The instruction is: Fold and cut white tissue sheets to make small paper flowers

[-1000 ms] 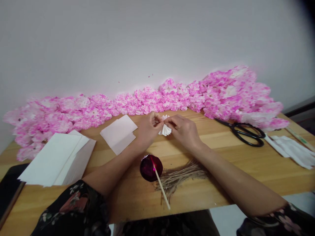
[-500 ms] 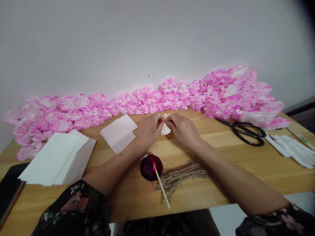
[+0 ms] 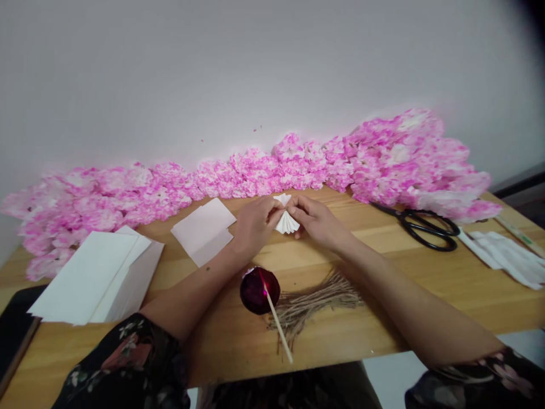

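A pleated white paper, pinched at its middle and fanned out above and below, is held between my two hands near the table's centre. My left hand is closed on its left side, fingertips at the pinched waist. From the right, my right hand grips the same waist between thumb and fingers. Nearer to me stands a small bowl of dark magenta liquid with a wooden stick leaning out of it. Beside the bowl lies a bundle of thin brown twists.
Pink and white paper flowers line the wall side of the wooden table. White sheets and smaller sheets lie left, with a dark device. Black scissors and folded white strips lie right.
The pleated paper has spread wider at both ends, and more of it shows between my hands. My right hand has shifted its fingers slightly around it.
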The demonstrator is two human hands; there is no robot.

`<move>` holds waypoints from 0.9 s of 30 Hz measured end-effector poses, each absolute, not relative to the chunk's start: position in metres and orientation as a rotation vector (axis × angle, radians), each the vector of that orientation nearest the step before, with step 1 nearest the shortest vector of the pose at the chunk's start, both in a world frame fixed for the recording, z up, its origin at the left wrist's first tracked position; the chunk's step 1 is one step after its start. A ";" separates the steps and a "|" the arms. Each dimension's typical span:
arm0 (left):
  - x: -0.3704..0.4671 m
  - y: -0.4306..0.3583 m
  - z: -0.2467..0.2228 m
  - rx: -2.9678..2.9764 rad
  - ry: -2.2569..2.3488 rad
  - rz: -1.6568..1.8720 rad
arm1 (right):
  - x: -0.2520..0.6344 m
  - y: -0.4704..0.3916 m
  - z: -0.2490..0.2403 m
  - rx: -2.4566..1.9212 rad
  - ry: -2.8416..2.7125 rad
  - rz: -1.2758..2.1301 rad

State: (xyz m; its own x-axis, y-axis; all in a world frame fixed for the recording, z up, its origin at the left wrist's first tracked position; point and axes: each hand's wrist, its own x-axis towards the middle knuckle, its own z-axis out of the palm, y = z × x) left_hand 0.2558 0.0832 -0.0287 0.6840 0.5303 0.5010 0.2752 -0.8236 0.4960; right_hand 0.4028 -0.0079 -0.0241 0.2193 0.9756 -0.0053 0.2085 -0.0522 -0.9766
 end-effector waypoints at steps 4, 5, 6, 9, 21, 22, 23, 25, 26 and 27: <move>0.256 0.084 -0.029 2.621 0.638 0.909 | 0.402 -0.007 -0.026 -1.445 -1.124 0.984; 0.256 0.083 -0.029 2.643 0.641 0.900 | 0.402 -0.007 -0.026 -1.445 -1.114 0.981; 0.255 0.083 -0.029 2.662 0.645 0.885 | 0.401 -0.007 -0.025 -1.450 -1.111 0.974; 0.255 0.082 -0.028 2.704 0.657 0.830 | 0.401 -0.008 -0.024 -1.496 -1.136 0.918; 0.257 0.079 -0.027 2.810 0.712 0.712 | 0.394 -0.011 -0.018 -1.750 -1.342 0.494; 0.257 0.079 -0.027 2.808 0.708 0.710 | 0.394 -0.010 -0.019 -1.758 -1.346 0.478; 0.258 0.079 -0.027 2.804 0.704 0.709 | 0.395 -0.010 -0.020 -1.759 -1.344 0.480; 0.258 0.080 -0.026 2.786 0.704 0.712 | 0.396 -0.009 -0.022 -1.736 -1.318 0.533; 0.258 0.080 -0.025 2.772 0.705 0.718 | 0.397 -0.008 -0.024 -1.703 -1.296 0.574; 0.258 0.080 -0.025 2.754 0.702 0.731 | 0.399 -0.007 -0.025 -1.655 -1.271 0.614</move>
